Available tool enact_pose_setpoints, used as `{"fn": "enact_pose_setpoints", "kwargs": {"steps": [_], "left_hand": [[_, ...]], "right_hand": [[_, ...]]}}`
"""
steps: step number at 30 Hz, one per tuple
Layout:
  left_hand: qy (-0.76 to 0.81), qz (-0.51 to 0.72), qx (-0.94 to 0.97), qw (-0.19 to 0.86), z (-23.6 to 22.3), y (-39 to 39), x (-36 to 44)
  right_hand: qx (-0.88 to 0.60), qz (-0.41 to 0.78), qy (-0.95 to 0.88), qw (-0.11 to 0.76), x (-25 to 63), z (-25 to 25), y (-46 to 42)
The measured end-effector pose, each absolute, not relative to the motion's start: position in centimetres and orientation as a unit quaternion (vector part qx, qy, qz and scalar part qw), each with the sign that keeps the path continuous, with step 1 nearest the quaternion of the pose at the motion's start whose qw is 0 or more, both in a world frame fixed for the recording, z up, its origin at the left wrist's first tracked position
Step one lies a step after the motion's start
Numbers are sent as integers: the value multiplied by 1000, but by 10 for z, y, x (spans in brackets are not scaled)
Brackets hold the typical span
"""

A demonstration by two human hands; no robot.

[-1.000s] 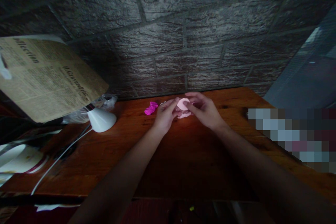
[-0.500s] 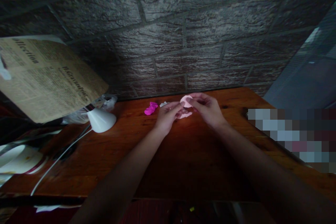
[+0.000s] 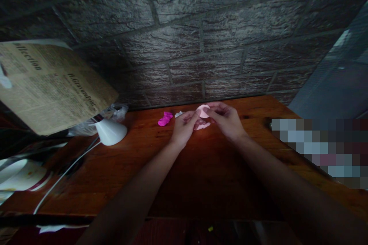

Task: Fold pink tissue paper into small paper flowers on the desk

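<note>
Both my hands meet near the back of a wooden table (image 3: 207,168), close to the brick wall. My right hand (image 3: 225,120) pinches a small pale pink lump (image 3: 204,111) between thumb and fingers, a little above the table. My left hand (image 3: 182,126) has its fingers curled together, its tips touching the same lump from the left. A second pale pink piece (image 3: 202,124) lies on the table just under the hands. A bright magenta lump (image 3: 165,118) rests on the table to the left of my left hand, with a small white bit (image 3: 178,114) beside it.
A white desk lamp (image 3: 110,131) with a thin stem stands at the left, next to a crumpled clear plastic bag (image 3: 115,111). A newspaper-print sheet (image 3: 51,84) leans above it. A white dish (image 3: 20,174) sits at the far left edge. A dark brick wall (image 3: 201,34) backs the table.
The pale pink lump has shifted slightly right and up between my fingertips. My right hand has drawn in closer around it. My left hand has barely moved.
</note>
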State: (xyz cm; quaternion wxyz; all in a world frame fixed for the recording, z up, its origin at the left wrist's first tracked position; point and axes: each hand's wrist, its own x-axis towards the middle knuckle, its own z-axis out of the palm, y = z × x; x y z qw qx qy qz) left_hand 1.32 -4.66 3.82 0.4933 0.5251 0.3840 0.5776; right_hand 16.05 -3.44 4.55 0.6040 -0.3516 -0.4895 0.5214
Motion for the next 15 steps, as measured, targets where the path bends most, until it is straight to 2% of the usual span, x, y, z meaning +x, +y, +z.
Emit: {"fn": "enact_pose_setpoints", "kwargs": {"steps": [9,15], "left_hand": [[385,587,548,456,41,-47,10],[394,590,523,473,40,-47,12]], "right_hand": [[-338,554,-500,573,158,45,-36],[-322,552,-518,569,159,43,-35]]}}
